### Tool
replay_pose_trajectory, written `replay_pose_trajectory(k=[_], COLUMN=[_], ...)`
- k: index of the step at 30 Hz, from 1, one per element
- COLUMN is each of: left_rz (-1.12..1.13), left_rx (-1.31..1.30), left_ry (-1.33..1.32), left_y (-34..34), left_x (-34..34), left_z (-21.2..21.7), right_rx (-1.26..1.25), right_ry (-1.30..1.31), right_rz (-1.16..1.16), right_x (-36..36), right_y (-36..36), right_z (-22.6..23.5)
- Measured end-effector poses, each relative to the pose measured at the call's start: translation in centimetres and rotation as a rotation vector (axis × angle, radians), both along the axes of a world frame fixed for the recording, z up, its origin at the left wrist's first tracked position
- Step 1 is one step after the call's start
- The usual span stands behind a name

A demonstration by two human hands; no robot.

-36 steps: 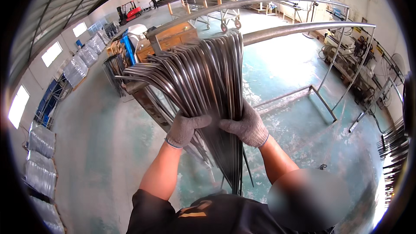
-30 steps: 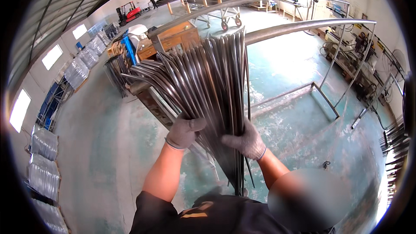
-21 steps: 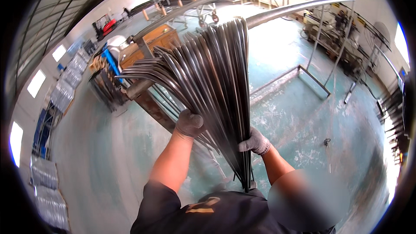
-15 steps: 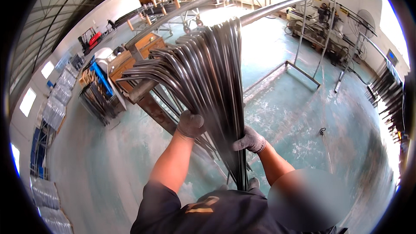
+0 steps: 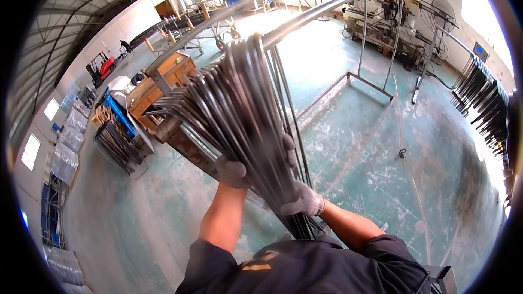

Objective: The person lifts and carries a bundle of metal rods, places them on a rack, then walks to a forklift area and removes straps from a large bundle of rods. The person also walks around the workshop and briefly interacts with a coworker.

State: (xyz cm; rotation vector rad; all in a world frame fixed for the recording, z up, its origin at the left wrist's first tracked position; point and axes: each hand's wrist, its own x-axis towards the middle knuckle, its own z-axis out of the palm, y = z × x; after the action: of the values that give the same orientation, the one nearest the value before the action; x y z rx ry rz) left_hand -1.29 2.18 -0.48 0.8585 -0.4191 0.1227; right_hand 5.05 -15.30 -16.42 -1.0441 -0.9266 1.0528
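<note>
A thick bundle of dark, shiny bent metal rods [image 5: 239, 106] hangs by its hooked upper ends at the near end of a metal rail [image 5: 321, 8]. My left hand [image 5: 231, 172], in a grey knitted glove, is closed on the bundle's left side; gloved fingertips show at its right edge. Lower down, my gloved right hand [image 5: 304, 200] grips the right side, thumb across the front. A few separate rods [image 5: 290, 114] hang just right of the bundle. The lower rod ends run down toward my body and are partly hidden.
The rail belongs to a tall metal frame with a foot bar [image 5: 370, 86] on the right. Left stand a wooden desk [image 5: 175, 76] and a stack of dark rods [image 5: 115, 144]. More rods hang on a rack [image 5: 479, 98] far right. Machinery [image 5: 395, 22] lines the back wall.
The bundle has pulled together and shifted left, leaving a few rods apart on its right. My left hand's fingertips now show around its right edge. The view has shifted slightly.
</note>
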Motion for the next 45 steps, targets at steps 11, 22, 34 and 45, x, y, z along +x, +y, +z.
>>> replay_pose_trajectory(k=[11,22,34,45], left_rz=[-0.025,0.129,0.553,0.667], left_rx=[0.272,0.26,0.521,0.703], left_ry=[-0.252,-0.358,-0.42,-0.216], left_y=[2.9,4.1,-2.2,-8.7], left_x=[-4.3,-16.7,-27.9,-35.0], left_z=[4.5,7.8,8.7,9.9], right_rx=[0.024,0.077,0.152,0.185], right_ry=[-0.351,-0.202,-0.457,-0.303], right_rz=[0.047,0.324,0.482,0.713], right_x=[-2.8,-11.6,-17.2,-23.0], right_y=[0.4,4.6,2.8,-0.5], right_z=[8.1,10.5,12.1,11.4])
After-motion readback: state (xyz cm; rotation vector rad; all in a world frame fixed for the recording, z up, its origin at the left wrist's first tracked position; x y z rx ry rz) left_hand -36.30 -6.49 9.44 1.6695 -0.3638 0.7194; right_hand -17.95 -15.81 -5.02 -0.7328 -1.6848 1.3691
